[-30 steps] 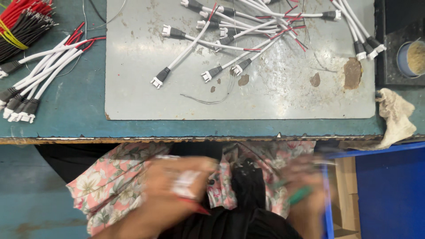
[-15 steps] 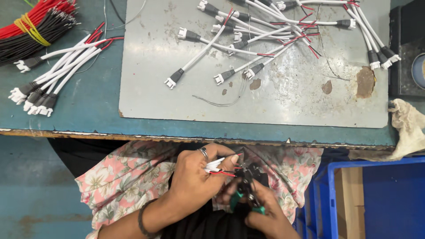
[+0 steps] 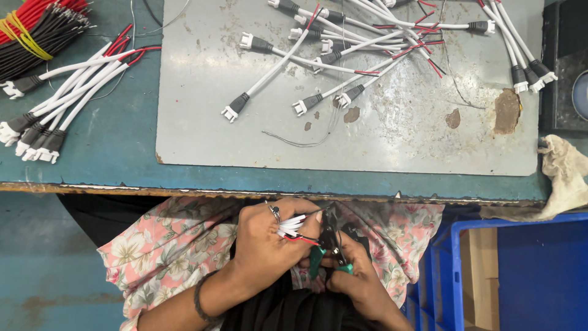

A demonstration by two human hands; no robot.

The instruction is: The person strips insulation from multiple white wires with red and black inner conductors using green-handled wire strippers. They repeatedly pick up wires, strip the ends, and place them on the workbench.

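Wires, a short white bundle with a red strand at its end, are held below the edge of the surface, over the lap, and not on the grey metal sheet where the other finished leads are spread. The left hand is closed around the bundle, with the wire ends sticking out between thumb and fingers. The right hand is wrapped around the green handles of a small pair of cutters, whose dark jaws are set right against the red strand; whether they are fully closed on it cannot be told.

Half a second ago the cutters were lower and apart from the wire ends; they have now been brought up to the strand, so the work is judged to have passed from reaching to trimming or stripping. A second ago both hands were blurred and spread apart, with nothing yet brought together.

More of the surface is now seen: the bundle of red and black wires tied with yellow, the white leads at the left, a rag at the right edge, and a blue crate beside the lap.
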